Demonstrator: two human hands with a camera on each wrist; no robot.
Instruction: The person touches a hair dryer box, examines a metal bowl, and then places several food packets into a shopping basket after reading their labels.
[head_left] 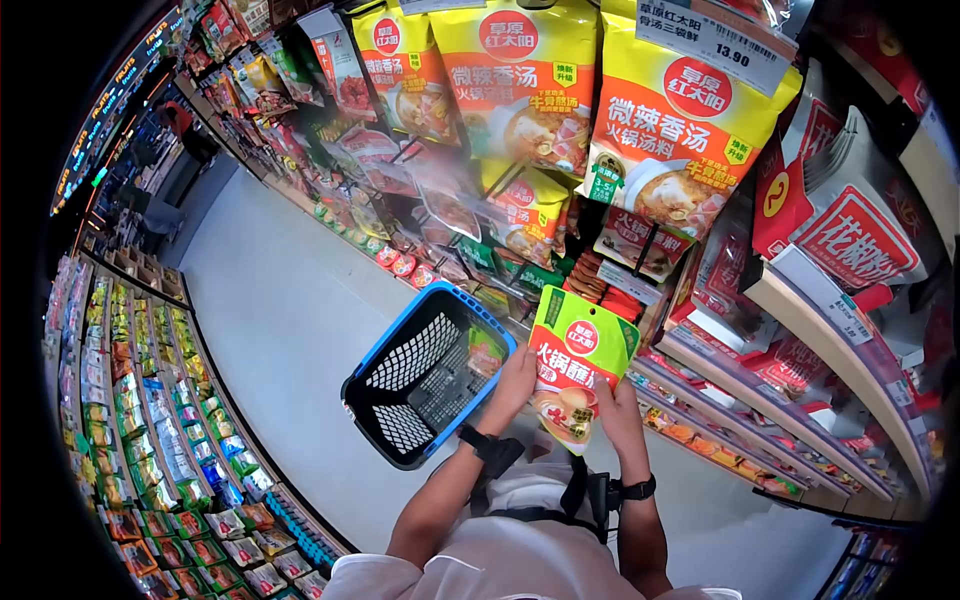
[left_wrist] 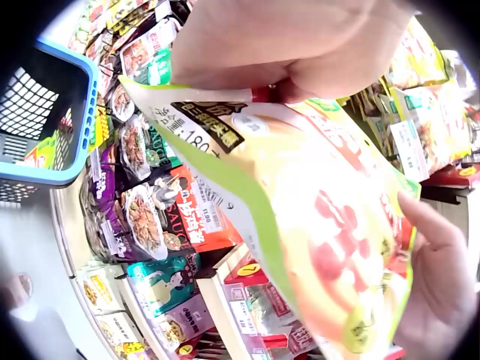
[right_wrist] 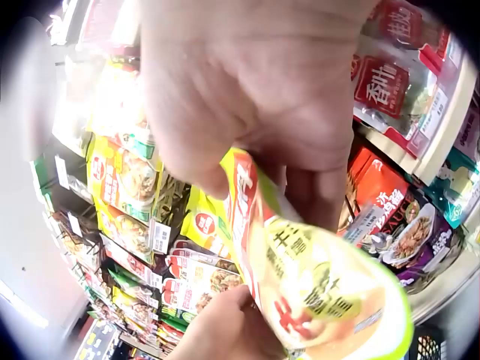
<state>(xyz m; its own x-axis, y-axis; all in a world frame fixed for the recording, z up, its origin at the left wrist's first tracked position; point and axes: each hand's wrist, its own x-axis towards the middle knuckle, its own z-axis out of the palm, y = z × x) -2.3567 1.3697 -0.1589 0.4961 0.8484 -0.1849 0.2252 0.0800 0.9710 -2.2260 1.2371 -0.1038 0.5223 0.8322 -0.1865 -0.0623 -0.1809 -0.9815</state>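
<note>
A green, red and white hot pot dipping sauce packet (head_left: pixel 583 350) is held up in front of the person's body, its printed front facing the head camera. On its left edge the left hand (head_left: pixel 514 388) pinches it between thumb and fingers. The right hand (head_left: pixel 622 418) grips the opposite edge. Seen from the left wrist, the packet (left_wrist: pixel 322 232) bulges and strong glare washes out part of its print. In the right wrist view, the right hand (right_wrist: pixel 255 97) has its fingers curled behind the packet's edge, partly hidden.
Left of the packet is a black shopping basket with a blue rim (head_left: pixel 480 308), holding a green packet (head_left: pixel 487 352). Large yellow soup base packets (head_left: pixel 520 90) hang on the rack ahead. Shelves with red-labelled bags (head_left: pixel 858 235) curve along the right; another stocked shelf (head_left: pixel 150 400) lines the left.
</note>
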